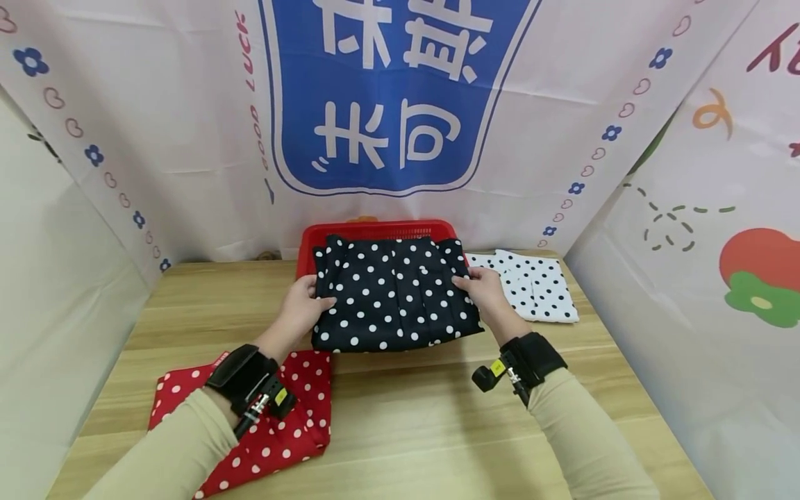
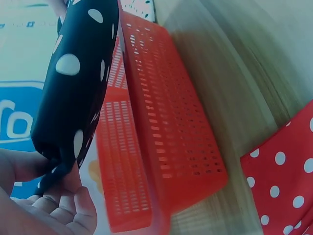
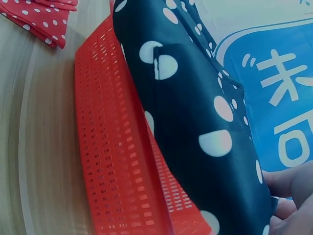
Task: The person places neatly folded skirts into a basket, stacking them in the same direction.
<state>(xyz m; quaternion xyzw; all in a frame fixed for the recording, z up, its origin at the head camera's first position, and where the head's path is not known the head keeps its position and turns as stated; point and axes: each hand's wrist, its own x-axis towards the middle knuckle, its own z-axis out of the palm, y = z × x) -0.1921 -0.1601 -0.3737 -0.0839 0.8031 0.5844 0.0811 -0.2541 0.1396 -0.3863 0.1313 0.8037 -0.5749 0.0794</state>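
Observation:
A folded black cloth with white dots (image 1: pixel 390 295) hangs between both hands, held up above the near side of a red perforated plastic basket (image 1: pixel 306 243). My left hand (image 1: pixel 300 309) pinches the cloth's left edge between thumb and fingers, as the left wrist view also shows. At the opposite edge, my right hand (image 1: pixel 487 292) pinches it the same way. In both wrist views the basket's slotted wall (image 2: pixel 171 107) stands just below the cloth. Most of the basket's inside is hidden behind the cloth in the head view.
A folded red cloth with white dots (image 1: pixel 306 396) lies on the wooden table (image 1: pixel 437 430) at the left front, partly under my left forearm. White cloth with black dots (image 1: pixel 544 288) lies right of the basket. Printed sheets (image 1: pixel 206 139) wall the back and sides.

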